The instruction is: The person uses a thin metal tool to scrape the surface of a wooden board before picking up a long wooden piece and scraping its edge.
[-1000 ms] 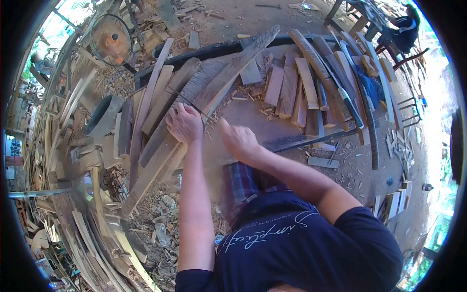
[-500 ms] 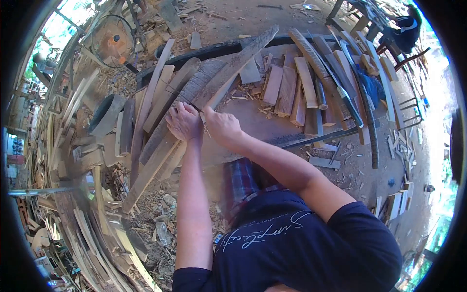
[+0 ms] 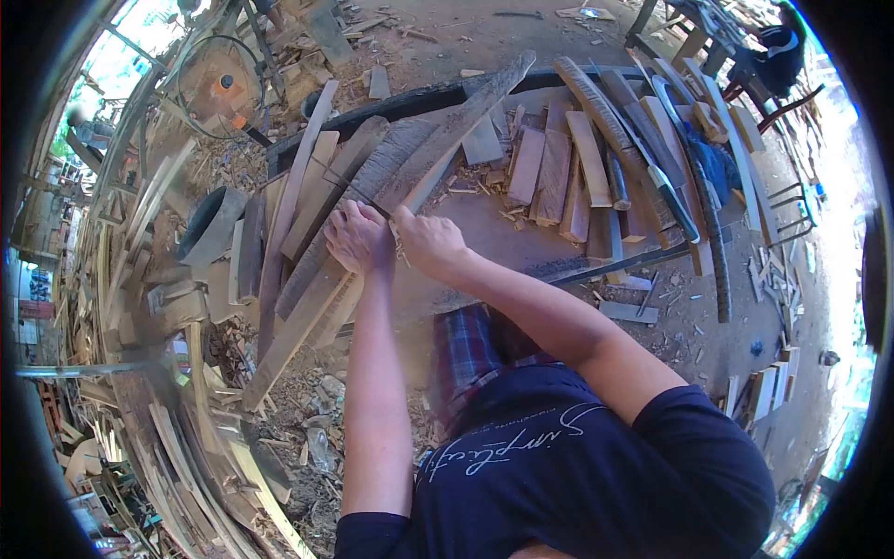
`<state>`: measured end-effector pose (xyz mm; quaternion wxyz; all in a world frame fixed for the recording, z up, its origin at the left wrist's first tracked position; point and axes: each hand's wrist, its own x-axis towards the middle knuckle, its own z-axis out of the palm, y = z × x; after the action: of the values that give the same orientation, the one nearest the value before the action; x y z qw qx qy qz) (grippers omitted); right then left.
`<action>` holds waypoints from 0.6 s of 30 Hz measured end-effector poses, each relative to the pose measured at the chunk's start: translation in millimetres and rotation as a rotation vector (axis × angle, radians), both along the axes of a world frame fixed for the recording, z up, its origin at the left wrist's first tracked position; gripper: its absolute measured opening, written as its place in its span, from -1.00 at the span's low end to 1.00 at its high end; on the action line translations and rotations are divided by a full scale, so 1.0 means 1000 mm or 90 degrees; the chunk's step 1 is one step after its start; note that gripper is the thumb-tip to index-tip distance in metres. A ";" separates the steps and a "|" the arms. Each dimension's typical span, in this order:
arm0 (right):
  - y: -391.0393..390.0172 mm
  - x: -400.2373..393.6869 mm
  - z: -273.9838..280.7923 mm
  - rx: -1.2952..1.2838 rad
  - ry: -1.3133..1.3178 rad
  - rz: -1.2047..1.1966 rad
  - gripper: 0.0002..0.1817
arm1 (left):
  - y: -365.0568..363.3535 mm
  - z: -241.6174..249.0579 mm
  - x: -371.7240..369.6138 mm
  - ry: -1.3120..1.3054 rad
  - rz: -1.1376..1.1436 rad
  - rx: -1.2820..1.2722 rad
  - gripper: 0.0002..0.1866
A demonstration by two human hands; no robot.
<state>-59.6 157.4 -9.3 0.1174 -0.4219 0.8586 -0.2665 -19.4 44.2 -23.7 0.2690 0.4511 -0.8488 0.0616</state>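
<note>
My left hand (image 3: 358,239) is bent over the long rough board (image 3: 475,104), its fingers curled against the wood. Beside it on the right, my right hand (image 3: 433,244) is closed round the end of a thin dark tool (image 3: 346,186). The tool slants up and left past my left fingertips. My right fist hides its handle, and its exact contact with the wood cannot be made out. The board lies diagonally over other planks (image 3: 321,200).
Short blocks (image 3: 551,172) and long strips lie on the low table (image 3: 456,270). A bow saw (image 3: 666,191) rests among the right-hand strips. A tilted bucket (image 3: 212,226) and stacked slats are at the left. A person (image 3: 778,56) is at the upper right.
The view has shifted slightly, so the surroundings sit a little differently. Both hands stay close together at the board, and the thin tool shows more clearly beyond my left fingers.
</note>
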 end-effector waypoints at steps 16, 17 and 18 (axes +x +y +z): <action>0.064 0.022 0.008 0.080 -0.056 -0.006 -0.81 | -0.004 -0.004 -0.001 -0.010 -0.011 0.010 -0.77; 0.061 0.020 0.005 0.084 -0.057 -0.005 -0.81 | -0.006 -0.006 -0.002 -0.012 -0.010 0.014 -0.77; 0.055 0.020 -0.001 0.042 -0.037 -0.010 -0.81 | -0.006 -0.008 -0.002 -0.014 -0.003 0.004 -0.77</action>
<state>-39.9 212.2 -9.8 0.1544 -0.4030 0.8665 -0.2508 -21.7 37.9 -31.3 0.2586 0.4493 -0.8529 0.0628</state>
